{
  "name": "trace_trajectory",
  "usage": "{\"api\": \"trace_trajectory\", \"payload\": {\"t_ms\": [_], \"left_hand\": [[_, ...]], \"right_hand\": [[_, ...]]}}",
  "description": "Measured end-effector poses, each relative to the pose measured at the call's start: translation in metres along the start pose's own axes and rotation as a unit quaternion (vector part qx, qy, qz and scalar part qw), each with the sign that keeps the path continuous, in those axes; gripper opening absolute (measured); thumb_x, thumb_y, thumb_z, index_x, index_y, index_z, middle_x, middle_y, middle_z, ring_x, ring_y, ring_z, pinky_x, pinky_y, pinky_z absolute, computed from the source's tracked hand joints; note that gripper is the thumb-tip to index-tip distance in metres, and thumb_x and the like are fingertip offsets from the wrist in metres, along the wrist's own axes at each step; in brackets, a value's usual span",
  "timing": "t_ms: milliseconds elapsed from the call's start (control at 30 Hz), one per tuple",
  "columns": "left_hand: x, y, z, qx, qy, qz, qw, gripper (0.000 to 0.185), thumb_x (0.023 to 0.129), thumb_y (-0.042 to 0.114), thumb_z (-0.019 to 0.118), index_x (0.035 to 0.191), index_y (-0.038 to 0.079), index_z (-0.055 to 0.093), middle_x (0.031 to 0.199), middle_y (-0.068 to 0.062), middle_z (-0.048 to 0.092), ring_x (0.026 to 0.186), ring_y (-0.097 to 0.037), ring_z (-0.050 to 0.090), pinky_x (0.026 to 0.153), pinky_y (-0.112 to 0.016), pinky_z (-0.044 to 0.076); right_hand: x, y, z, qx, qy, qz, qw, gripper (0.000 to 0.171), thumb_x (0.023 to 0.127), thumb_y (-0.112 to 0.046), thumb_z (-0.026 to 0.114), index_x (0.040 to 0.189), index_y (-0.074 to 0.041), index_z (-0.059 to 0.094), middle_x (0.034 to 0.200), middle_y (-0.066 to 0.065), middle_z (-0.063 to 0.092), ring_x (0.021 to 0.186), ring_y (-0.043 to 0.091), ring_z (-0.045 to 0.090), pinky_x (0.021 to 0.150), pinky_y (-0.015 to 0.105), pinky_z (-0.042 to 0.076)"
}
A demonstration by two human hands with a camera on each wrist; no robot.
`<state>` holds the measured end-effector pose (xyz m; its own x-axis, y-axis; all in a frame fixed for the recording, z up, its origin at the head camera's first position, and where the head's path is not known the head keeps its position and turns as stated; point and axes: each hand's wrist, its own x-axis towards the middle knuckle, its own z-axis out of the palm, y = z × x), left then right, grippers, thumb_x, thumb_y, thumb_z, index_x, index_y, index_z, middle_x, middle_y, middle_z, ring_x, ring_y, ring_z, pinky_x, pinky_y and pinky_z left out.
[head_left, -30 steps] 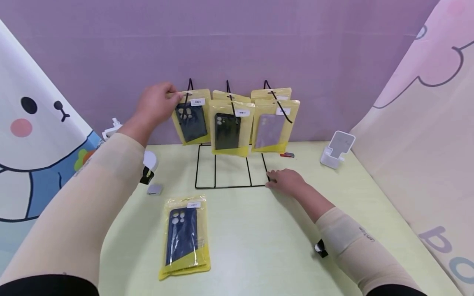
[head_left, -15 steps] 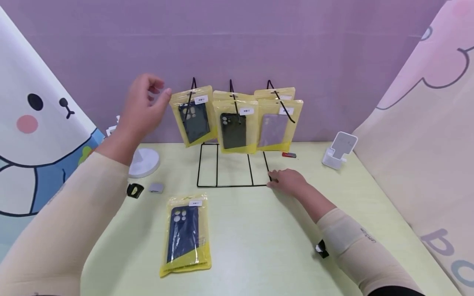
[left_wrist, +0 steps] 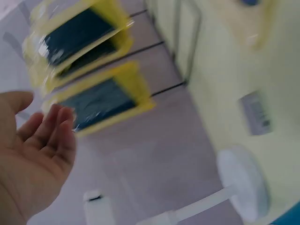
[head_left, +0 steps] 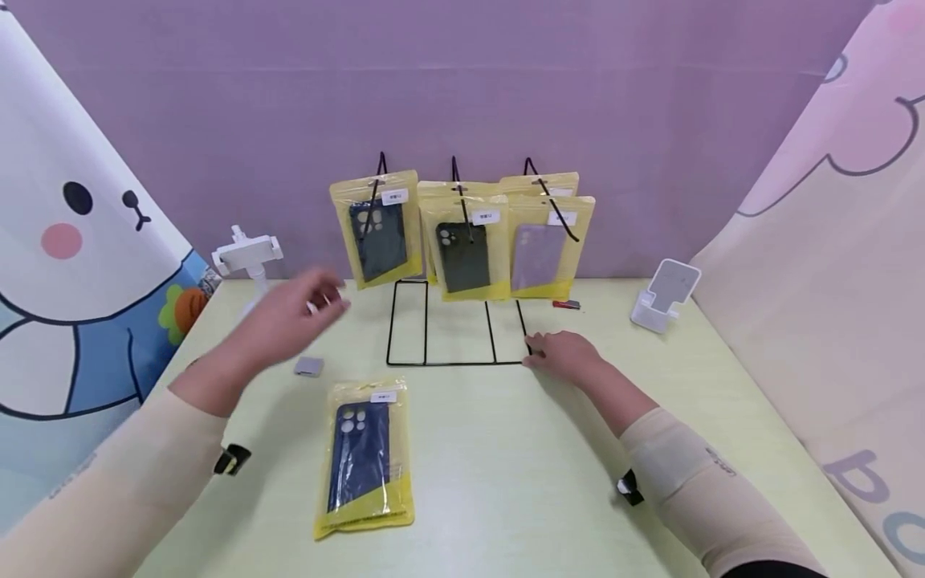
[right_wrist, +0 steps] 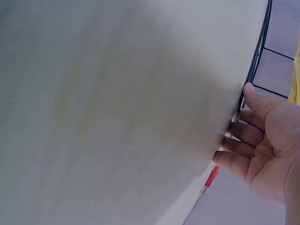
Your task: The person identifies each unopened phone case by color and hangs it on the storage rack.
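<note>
A black wire rack point(head_left: 455, 345) stands at the back of the pale green table point(head_left: 506, 482), with yellow phone-case packs hanging from its three hooks: left point(head_left: 376, 229), middle point(head_left: 466, 249), right point(head_left: 549, 245). Another yellow pack with a dark blue case point(head_left: 364, 457) lies flat in front. My left hand point(head_left: 296, 309) hovers empty, left of the rack, fingers relaxed; in the left wrist view the left hand point(left_wrist: 33, 154) is spread near the hanging packs point(left_wrist: 93, 101). My right hand point(head_left: 560, 353) rests on the rack's front right base corner; its straight fingers point(right_wrist: 243, 136) touch the wire point(right_wrist: 253, 70).
A white clamp stand point(head_left: 246, 257) with a round base point(left_wrist: 243, 187) is at the back left, with a small grey block point(head_left: 308, 367) near it. A white phone stand point(head_left: 661, 293) and a small red item point(head_left: 566, 304) sit at the back right. Fabric backdrops enclose the sides.
My left hand has let go of the left hanging pack and dropped down and left toward the table. The right hand has stayed on the rack base.
</note>
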<state>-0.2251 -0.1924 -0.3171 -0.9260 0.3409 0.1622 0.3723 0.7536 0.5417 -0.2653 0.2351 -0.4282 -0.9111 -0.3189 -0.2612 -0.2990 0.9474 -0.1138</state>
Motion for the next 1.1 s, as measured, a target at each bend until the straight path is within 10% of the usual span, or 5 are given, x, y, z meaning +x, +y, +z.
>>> {"api": "trace_trajectory", "payload": {"t_ms": [233,400,667,967,1100], "left_hand": [[-0.016,-0.021,0.047,0.097,-0.166,0.01,0.9813,0.043,0.097,0.035,0.061,0.132,0.01,0.057,0.128,-0.009,0.062,0.115,-0.027,0.06,0.095,-0.049,0.05],[-0.023,-0.033,0.063,0.126,-0.222,-0.011,0.9668,0.052,0.094,0.038,0.064,0.136,0.008,0.055,0.136,-0.014,0.058,0.126,-0.035,0.053,0.104,-0.054,0.043],[-0.021,-0.04,0.079,0.156,-0.234,-0.037,0.959,0.043,0.091,0.032,0.067,0.126,0.009,0.06,0.114,-0.007,0.066,0.093,-0.019,0.059,0.09,-0.049,0.05],[-0.017,-0.044,0.081,0.138,-0.201,-0.022,0.9697,0.004,0.093,0.017,0.063,0.094,0.015,0.066,0.089,0.001,0.062,0.078,-0.016,0.053,0.071,-0.035,0.047],[-0.018,-0.047,0.082,0.111,-0.196,-0.009,0.9743,0.014,0.095,0.017,0.06,0.081,0.02,0.062,0.079,0.004,0.057,0.071,-0.013,0.05,0.065,-0.03,0.041]], "right_hand": [[0.0,0.002,0.002,0.003,0.004,-0.002,1.0,0.057,0.1,-0.043,0.052,0.148,-0.012,0.045,0.15,0.016,0.045,0.136,0.04,0.044,0.108,0.054,0.039],[0.0,0.002,0.002,0.001,0.002,-0.002,1.0,0.058,0.1,-0.044,0.052,0.148,-0.013,0.045,0.15,0.016,0.045,0.135,0.04,0.045,0.107,0.054,0.04],[0.003,0.003,0.001,0.0,-0.004,0.001,1.0,0.058,0.1,-0.045,0.051,0.149,-0.014,0.044,0.151,0.015,0.044,0.136,0.039,0.044,0.108,0.054,0.04],[0.004,0.006,0.003,-0.001,-0.002,-0.001,1.0,0.059,0.1,-0.045,0.051,0.149,-0.014,0.044,0.151,0.015,0.044,0.136,0.039,0.044,0.108,0.053,0.04],[0.003,0.005,0.003,-0.006,0.004,-0.006,1.0,0.058,0.1,-0.044,0.052,0.148,-0.013,0.045,0.15,0.015,0.046,0.135,0.039,0.045,0.107,0.053,0.041]]}}
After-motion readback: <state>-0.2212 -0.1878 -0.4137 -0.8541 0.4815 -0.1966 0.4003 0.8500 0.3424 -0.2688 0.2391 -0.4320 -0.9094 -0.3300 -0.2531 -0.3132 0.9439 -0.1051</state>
